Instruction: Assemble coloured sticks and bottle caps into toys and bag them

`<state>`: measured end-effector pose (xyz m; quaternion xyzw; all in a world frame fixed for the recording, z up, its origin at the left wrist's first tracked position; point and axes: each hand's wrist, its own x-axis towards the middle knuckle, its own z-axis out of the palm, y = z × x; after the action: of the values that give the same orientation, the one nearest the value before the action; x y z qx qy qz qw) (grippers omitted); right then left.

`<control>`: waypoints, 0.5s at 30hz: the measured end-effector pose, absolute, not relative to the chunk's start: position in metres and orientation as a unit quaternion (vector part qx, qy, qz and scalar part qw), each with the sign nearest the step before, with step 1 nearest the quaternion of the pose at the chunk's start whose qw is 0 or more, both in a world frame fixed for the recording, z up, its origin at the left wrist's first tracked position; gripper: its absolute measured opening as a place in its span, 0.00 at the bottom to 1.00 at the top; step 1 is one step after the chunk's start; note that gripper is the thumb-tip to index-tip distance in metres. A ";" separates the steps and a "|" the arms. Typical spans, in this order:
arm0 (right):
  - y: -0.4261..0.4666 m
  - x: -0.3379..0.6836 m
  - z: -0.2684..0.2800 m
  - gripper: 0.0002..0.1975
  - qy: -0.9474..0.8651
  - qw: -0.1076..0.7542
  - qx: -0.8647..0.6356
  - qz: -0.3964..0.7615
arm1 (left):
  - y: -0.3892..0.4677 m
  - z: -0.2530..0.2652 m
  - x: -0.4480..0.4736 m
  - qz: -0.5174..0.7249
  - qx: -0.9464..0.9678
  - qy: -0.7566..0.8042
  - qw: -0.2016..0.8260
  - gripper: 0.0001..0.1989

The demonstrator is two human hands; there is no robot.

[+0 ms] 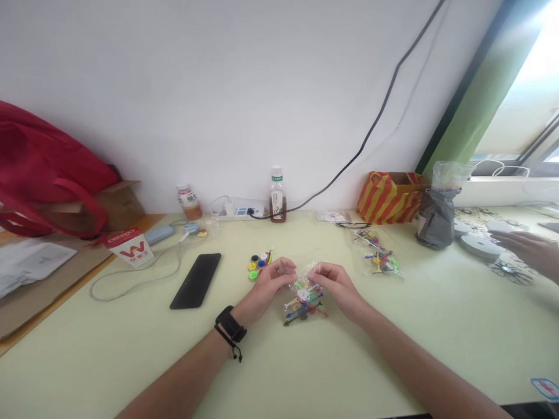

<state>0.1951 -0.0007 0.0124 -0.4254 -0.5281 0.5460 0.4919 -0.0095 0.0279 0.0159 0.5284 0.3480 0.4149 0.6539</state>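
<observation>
A clear plastic bag (304, 302) of small coloured plastic parts, some shaped like arrows, lies in front of me between my hands. My left hand (273, 282) pinches the bag's upper left edge between thumb and fingers. Opposite it, my right hand (336, 285) grips the upper right edge the same way. Just beyond my left hand sits a small group of round coloured pieces (253, 267), partly hidden by the fingers. Two more bags of similar parts (382, 262) rest farther right. A black watch (230, 323) is on my left wrist.
A black phone (195, 281) lies at left, near a red-and-white box (130, 248) and a cable. Along the wall stand a bottle (277, 198), a power strip (244, 211) and a striped bag (386, 198). Another person's hand (524, 250) reaches over grey discs (480, 247) at right.
</observation>
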 end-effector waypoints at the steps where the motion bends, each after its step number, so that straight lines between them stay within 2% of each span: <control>1: -0.001 0.196 0.013 0.16 -0.534 0.491 -0.422 0.544 | 0.029 0.015 -0.009 0.418 0.527 0.354 0.650 0.13; 4: -0.001 0.199 0.014 0.12 -0.548 0.474 -0.404 0.558 | 0.032 0.010 -0.008 0.425 0.524 0.364 0.643 0.14; 15: 0.005 0.210 0.018 0.18 -0.579 0.384 -0.386 0.607 | 0.032 0.002 -0.003 0.484 0.527 0.391 0.579 0.14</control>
<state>0.2098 0.0054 0.0177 -0.3860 -0.5788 0.6067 0.3845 -0.0029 0.0320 0.0018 0.5267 0.3906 0.4842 0.5792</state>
